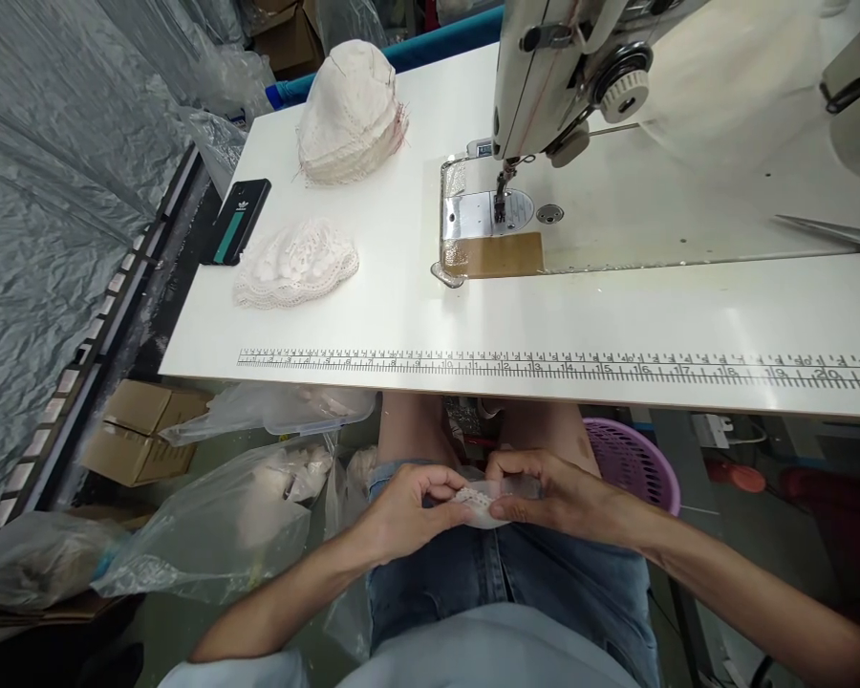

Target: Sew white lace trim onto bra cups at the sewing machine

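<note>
Over my lap, below the table edge, both hands hold one small piece of white lace fabric [479,505]. My left hand [417,511] pinches its left side between thumb and fingers. On the other side my right hand [545,492] grips the fabric with thumb and curled fingers, and a sheer whitish part shows by its palm. How the piece is folded is hard to make out. On the table lie a white lace cap-like piece [297,263] and, farther back, a stack of white fabric caps [351,115] with loose threads.
A sewing machine [545,86] stands over the white table [373,315], which has a printed ruler [545,368] along its front edge. A dark phone [236,222] lies left, scissors [831,232] right. Below are plastic bags [222,526], a cardboard box [143,430] and a purple basket [637,463].
</note>
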Available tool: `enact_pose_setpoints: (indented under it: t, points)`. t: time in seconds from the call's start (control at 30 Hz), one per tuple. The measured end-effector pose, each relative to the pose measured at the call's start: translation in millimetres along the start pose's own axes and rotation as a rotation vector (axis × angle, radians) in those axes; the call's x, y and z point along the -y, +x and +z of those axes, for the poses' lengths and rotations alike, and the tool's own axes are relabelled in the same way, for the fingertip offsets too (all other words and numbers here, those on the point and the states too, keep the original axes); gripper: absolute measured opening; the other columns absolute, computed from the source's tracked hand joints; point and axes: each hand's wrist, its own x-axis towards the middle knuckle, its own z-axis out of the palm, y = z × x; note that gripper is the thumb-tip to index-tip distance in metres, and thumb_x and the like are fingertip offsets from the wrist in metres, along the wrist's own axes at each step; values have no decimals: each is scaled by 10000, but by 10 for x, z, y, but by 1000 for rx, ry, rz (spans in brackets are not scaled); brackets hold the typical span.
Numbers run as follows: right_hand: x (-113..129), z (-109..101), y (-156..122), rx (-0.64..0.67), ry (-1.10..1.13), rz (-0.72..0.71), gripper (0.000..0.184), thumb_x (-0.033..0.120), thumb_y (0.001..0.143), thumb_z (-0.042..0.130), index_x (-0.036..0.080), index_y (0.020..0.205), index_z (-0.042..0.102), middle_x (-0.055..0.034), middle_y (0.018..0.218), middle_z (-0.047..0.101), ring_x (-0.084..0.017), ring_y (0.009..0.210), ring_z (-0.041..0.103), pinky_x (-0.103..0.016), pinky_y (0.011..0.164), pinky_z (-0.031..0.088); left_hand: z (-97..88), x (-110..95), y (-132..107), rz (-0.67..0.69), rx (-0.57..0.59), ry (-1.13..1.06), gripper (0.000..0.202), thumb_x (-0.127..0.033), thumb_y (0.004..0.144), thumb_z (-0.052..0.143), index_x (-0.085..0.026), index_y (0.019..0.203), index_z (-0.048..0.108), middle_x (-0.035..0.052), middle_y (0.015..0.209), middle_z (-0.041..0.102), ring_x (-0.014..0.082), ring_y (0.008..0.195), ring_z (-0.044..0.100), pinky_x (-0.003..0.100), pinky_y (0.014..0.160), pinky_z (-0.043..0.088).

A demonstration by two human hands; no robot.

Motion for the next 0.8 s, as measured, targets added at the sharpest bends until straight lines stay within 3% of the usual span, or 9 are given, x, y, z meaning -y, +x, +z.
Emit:
enact_pose_setpoints:
  t: [0.3, 0.63, 0.8]
  points:
    - [-5, 8, -8, -12, 9, 53, 322, 493, 783, 590, 174, 764, 548, 20, 664, 482, -124, 636, 424, -231, 569, 306, 9, 28, 8, -14, -4, -65, 221, -298, 745, 648, -113, 863, 683, 38, 742, 693, 110, 631, 554, 190, 589, 380]
    - [7, 18, 7, 31, -60, 15, 316, 485, 818, 549, 170, 791, 558, 14, 678, 469, -122, 635, 414, -231, 564, 298, 0, 15, 6, 4, -48, -9, 185, -277, 755, 630, -103, 785, 687, 25, 701, 653, 98, 622, 516, 181, 570, 371]
    - [17, 24, 27, 21, -50, 10, 288, 450, 824, 545, 165, 787, 563, 6, 693, 492, -123, 638, 427, -228, 567, 314, -14, 0, -10, 28, -21, -24, 206, -295, 758, 640, -110, 833, 691, 28, 731, 668, 94, 630, 515, 173, 567, 355]
